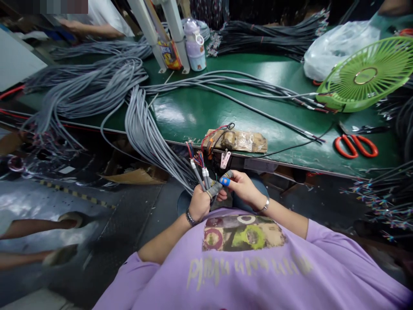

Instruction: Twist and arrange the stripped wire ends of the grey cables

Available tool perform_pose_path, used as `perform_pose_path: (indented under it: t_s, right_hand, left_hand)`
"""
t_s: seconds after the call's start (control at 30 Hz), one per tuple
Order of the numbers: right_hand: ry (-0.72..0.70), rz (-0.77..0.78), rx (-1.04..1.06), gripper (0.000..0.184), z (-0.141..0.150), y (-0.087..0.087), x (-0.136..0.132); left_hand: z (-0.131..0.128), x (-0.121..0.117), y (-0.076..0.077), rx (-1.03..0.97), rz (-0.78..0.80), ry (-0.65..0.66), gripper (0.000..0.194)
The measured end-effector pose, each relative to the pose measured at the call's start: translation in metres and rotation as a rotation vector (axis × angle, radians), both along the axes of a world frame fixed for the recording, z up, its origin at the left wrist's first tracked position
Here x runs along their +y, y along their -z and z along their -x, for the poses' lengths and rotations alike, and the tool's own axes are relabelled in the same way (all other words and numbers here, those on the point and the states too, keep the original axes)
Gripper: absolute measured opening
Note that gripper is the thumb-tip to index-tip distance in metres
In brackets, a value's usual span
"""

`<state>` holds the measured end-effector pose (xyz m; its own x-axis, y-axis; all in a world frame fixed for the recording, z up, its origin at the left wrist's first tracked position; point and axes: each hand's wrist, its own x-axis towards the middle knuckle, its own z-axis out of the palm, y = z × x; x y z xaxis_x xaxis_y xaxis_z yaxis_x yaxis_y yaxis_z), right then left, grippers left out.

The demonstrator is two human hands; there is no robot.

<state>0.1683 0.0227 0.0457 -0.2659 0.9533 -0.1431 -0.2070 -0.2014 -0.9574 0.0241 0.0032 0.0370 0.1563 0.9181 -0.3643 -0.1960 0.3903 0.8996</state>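
My left hand [200, 201] is closed round several grey cables [199, 175]. Their stripped ends stand upright, with white sleeves and thin red, blue and brown wires [198, 158] fanned out above. Close beside it, my right hand [242, 186] has thumb and fingertips pinched together near the left fingertips; what lies between them is too small to make out. Blue tape wraps the right thumb, and grey wraps cover fingers on both hands. From the held ends, the grey cable bundle [145, 125] runs up over the table edge.
On the green table [180, 112] lie a taped wooden block [238, 141] with a pink clip [225, 159], red-handled scissors [355, 145], a green fan [364, 77] and a bottle [195, 47]. Black cables [264, 36] lie behind. Another person's arm [93, 29] shows at upper left.
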Motion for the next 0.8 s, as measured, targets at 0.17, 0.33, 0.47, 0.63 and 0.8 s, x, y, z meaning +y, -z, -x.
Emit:
perform_pose_path:
  t_s: [0.17, 0.33, 0.47, 0.63, 0.8]
  right_hand:
    - [0.02, 0.029, 0.001, 0.039, -0.002, 0.006, 0.002]
    - [0.018, 0.03, -0.038, 0.038, -0.005, 0.016, 0.004]
    - [0.0, 0.042, -0.057, 0.034, -0.006, 0.018, 0.006]
    - [-0.129, 0.021, -0.023, 0.034, -0.01, 0.01, 0.012]
    - [-0.354, 0.031, 0.012, 0.037, -0.019, 0.005, 0.02]
  left_hand:
    - [0.0, 0.0, 0.0, -0.002, 0.017, -0.04, 0.032]
    - [0.001, 0.0, 0.003, 0.003, -0.003, -0.01, 0.032]
    - [0.003, 0.0, 0.008, 0.039, -0.049, 0.045, 0.033]
    - [0.005, 0.001, 0.006, 0.08, -0.064, 0.154, 0.034]
    - [0.008, 0.001, 0.002, 0.058, -0.06, 0.241, 0.033]
